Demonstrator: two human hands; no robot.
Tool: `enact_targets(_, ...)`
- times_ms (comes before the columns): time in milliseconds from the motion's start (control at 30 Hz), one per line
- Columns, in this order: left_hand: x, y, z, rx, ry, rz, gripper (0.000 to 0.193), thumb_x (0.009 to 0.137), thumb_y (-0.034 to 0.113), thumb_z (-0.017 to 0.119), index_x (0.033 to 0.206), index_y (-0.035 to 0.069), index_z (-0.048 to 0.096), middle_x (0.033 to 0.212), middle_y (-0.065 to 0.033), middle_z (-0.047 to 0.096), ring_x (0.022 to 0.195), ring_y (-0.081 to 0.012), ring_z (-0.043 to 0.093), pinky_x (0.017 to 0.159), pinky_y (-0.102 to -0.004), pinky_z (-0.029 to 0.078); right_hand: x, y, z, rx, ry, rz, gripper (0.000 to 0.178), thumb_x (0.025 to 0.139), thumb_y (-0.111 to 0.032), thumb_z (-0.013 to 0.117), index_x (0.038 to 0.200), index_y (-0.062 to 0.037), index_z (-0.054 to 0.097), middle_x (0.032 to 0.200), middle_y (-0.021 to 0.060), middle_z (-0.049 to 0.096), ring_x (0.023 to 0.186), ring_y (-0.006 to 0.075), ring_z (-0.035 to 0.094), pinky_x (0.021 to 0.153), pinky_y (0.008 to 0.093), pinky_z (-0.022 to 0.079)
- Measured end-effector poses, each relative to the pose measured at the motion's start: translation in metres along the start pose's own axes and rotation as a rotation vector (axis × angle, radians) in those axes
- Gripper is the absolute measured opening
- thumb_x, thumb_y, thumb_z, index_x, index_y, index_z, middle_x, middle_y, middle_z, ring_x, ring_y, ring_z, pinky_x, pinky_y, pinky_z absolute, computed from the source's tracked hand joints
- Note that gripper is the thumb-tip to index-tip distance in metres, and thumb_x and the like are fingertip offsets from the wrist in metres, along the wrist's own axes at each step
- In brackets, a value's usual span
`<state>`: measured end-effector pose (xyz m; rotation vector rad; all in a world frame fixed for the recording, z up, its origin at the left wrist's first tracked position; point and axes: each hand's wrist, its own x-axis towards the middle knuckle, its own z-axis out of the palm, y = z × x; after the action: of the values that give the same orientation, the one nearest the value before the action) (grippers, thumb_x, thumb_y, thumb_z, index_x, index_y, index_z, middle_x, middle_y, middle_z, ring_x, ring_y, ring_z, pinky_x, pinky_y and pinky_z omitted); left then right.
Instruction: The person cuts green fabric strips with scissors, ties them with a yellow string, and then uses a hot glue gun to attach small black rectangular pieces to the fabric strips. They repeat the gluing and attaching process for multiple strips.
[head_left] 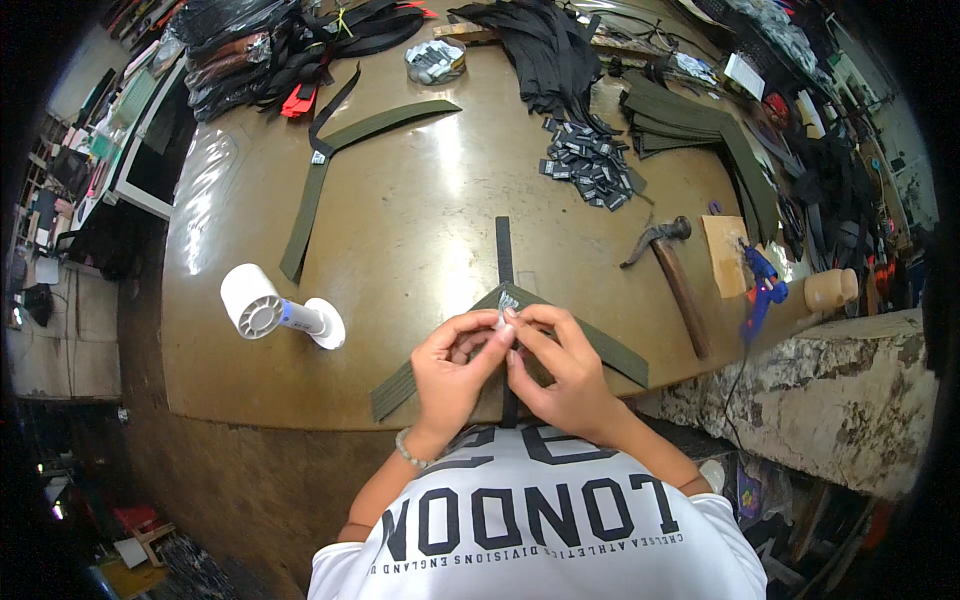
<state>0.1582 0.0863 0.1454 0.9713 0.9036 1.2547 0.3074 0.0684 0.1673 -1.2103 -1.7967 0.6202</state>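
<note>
A wide brown table [420, 230] fills the scene. At its near edge an olive strap [610, 350], bent into a peak, is crossed by a narrow black strip [503, 250]. Over the peak, a small pale tag [507, 303] is pinched between the fingertips of the left hand [455, 375] and right hand [560, 375], seemingly kept steady there. A white handheld fan [268, 310] lies left; a hammer [672, 270] and blue glue gun [760, 285] lie right, well apart.

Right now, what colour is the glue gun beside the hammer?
The glue gun is blue, seen best in the head view.
</note>
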Motion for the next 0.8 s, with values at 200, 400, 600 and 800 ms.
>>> enact_targets(200,0.001,0.007,0.002,-0.026,-0.077,-0.034,0.013,0.086,-0.004,0.069,0.097,-0.006,0.064,0.095,-0.0123,0.069,0.083,-0.0130,0.066,0.076,-0.0242,0.054,0.012,0.013,-0.029,0.856,-0.049,0.507,0.027,0.091,-0.003,0.065,0.116,0.0057,0.061,0.107,0.0071,0.057,0.093,0.0114,0.059,0.081,0.0248,0.052)
enact_targets(400,-0.001,0.017,0.003,-0.017,-0.095,-0.042,0.013,0.082,-0.005,0.073,0.092,-0.003,0.064,0.093,-0.0104,0.069,0.079,-0.0091,0.064,0.070,-0.0195,0.052,0.007,0.021,-0.032,0.907,-0.219,0.480,0.021,0.091,-0.003,0.065,0.109,0.0065,0.064,0.105,0.0082,0.060,0.095,0.0121,0.061,0.079,0.0245,0.053)
enact_targets(600,-0.002,0.021,-0.001,0.094,-0.113,-0.147,0.013,0.083,-0.001,0.073,0.094,-0.004,0.065,0.085,-0.0086,0.069,0.071,-0.0076,0.064,0.060,-0.0187,0.052,0.001,0.015,-0.030,0.880,-0.145,0.462,0.018,0.092,-0.004,0.064,0.107,0.0072,0.063,0.101,0.0078,0.062,0.088,0.0108,0.063,0.073,0.0218,0.054)
enact_targets(800,-0.003,0.019,-0.004,0.169,-0.084,-0.267,0.014,0.087,0.003,0.071,0.098,-0.006,0.068,0.082,-0.0070,0.070,0.068,-0.0051,0.062,0.059,-0.0167,0.049,-0.004,0.019,-0.021,0.969,-0.119,0.566,0.019,0.094,-0.008,0.064,0.105,0.0070,0.062,0.094,0.0071,0.065,0.082,0.0100,0.064,0.072,0.0223,0.054)
